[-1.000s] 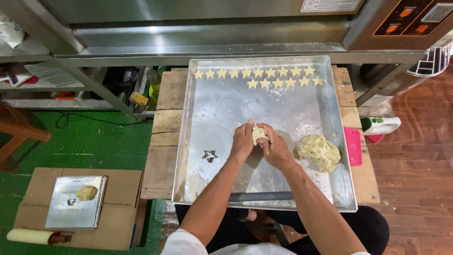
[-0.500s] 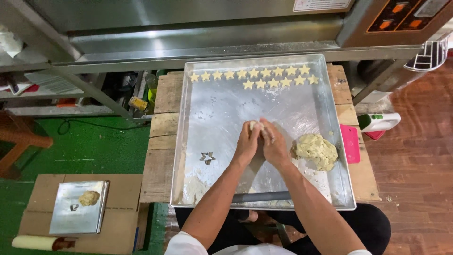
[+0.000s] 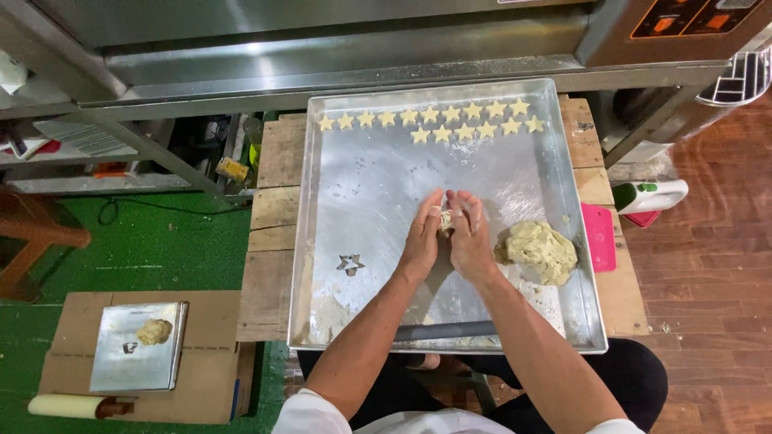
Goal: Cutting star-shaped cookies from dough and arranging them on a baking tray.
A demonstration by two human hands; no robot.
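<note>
My left hand and my right hand are pressed together over the middle of a large metal baking tray, with a small piece of pale dough squeezed between the palms. A bigger lump of dough lies on the tray just right of my right hand. A star-shaped metal cutter rests on the tray to the left of my left hand. Two rows of star-shaped dough pieces line the tray's far edge. A grey rolling rod lies along the near edge.
The tray sits on a wooden pallet table in front of a steel oven. A pink scraper lies at the right. On the green floor, a cardboard box carries a small tray with dough and a rolling pin.
My hands have closed flat against each other around the small dough piece and shifted slightly. The view has moved a little; nothing else on the tray has moved.
</note>
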